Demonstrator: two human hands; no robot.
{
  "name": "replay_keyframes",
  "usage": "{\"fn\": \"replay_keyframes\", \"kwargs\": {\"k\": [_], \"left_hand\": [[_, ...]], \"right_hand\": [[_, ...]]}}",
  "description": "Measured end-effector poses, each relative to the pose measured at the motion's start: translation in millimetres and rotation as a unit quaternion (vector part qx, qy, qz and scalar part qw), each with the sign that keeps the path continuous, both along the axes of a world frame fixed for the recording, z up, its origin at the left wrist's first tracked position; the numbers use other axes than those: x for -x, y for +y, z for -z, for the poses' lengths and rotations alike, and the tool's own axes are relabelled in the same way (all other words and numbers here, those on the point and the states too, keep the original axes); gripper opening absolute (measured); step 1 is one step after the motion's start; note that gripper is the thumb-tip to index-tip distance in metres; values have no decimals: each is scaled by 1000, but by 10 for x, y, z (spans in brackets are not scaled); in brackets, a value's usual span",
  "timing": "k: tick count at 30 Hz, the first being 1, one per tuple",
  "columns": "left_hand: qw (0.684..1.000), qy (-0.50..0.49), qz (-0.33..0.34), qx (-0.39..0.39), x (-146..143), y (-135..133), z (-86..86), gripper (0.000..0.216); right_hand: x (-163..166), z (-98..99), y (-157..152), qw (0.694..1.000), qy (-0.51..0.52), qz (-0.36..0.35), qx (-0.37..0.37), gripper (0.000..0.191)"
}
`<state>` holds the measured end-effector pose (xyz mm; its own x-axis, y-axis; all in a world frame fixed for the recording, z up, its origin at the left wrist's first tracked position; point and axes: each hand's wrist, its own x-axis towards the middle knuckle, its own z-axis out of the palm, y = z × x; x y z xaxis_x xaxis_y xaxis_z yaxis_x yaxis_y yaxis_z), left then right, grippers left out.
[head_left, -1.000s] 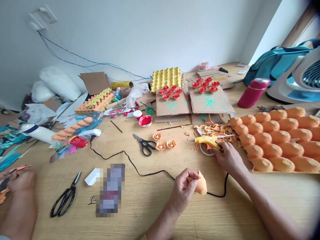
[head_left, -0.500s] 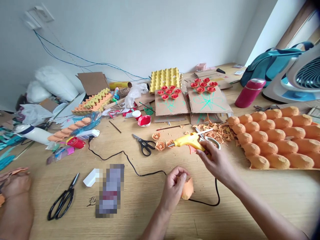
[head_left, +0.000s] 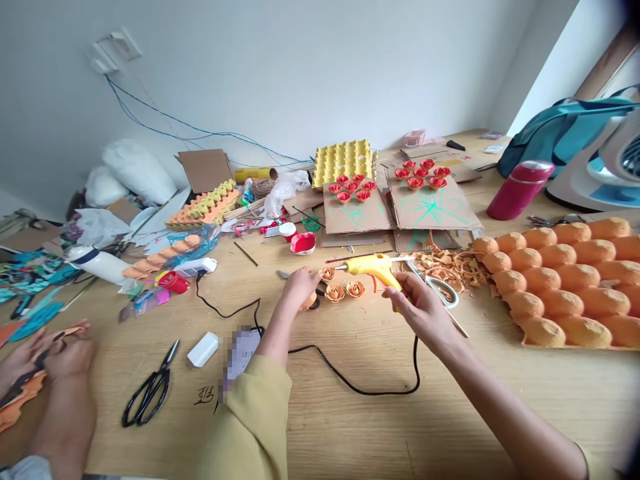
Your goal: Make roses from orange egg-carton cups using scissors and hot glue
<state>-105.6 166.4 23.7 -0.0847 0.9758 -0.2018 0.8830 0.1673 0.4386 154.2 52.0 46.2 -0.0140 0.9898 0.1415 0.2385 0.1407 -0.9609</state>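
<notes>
My right hand (head_left: 425, 310) is closed on the handle of a yellow glue gun (head_left: 373, 265), held just above the table with its nozzle pointing left. The nozzle is close to three small orange paper roses (head_left: 345, 290). My left hand (head_left: 300, 285) is stretched forward beside those roses, its fingers curled over an orange egg-carton piece (head_left: 309, 302) pressed to the table. The hand hides most of a small pair of black-handled scissors. The gun's black cord (head_left: 350, 383) loops over the wooden table (head_left: 450, 407) between my arms.
An orange egg tray (head_left: 560, 287) fills the right side, with orange scraps (head_left: 450, 263) and silver scissors (head_left: 443, 290) beside it. Cardboard sheets with red roses (head_left: 430, 200) lie behind. Large black scissors (head_left: 150, 393) and a white block (head_left: 203, 349) lie left. Another person's hands (head_left: 65, 353) work at far left.
My right hand lifted the glue gun off the table and carried it left toward the roses. My left hand moved forward from near my body to the roses with the orange piece.
</notes>
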Motion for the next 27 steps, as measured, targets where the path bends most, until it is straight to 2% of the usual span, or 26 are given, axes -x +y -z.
{"fn": "replay_keyframes", "kwargs": {"k": [5,12,16,20,27], "left_hand": [[995,-3,39,92,-98,313,25,34],[983,-29,85,160,-141,394,-50,35],[980,1,100,170,3,269,-105,34],[979,63,118,154,118,27,-118,33],[975,161,126,82,46,-269,-144,44]], "right_hand": [[-186,6,-45,999,16,36,10,38],[-234,27,-72,998,41,26,28,36],[-237,23,-77,998,50,18,32,36],[-201,35,-64,998,45,13,39,37],[-60,10,-33,997,43,-33,60,39]]}}
